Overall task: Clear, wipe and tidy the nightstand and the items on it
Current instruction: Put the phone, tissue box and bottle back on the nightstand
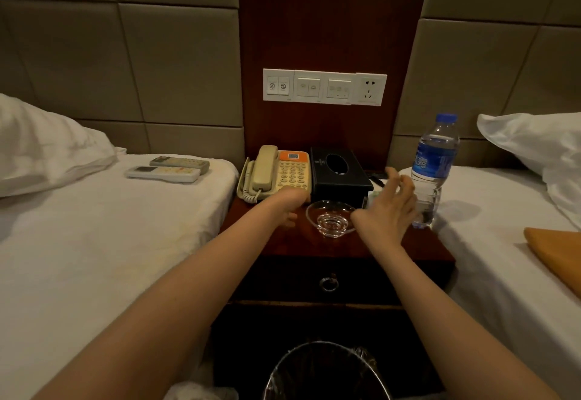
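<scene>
The right grip [390, 204] was spread wide, fingers straight and apart, with nothing in it. Its palm faced the water bottle [435, 160], which stood upright just to its outer side where the desk [314, 245] meets the right bed [490, 242]; which of the two bore it could not be told. So wide a spread suits a round body, so this looked like a reach for the bottle.

The left grip [290, 204] lay knuckles-up with its fingers hidden at the front corner of the telephone [283, 173]. Whether it had closed on anything could not be told.

Between the grips a glass ashtray [331, 219] sat on the desk, touched by neither. Just beyond them the telephone and a black tissue box [338, 170] stood side by side against the back panel.

Well out past the left grip, two remotes [166, 168] lay on the left bed [125, 242], probably put there to free the desk top. Out past the right grip an orange cloth [556, 252] lay on the right bed, handy for wiping.
</scene>
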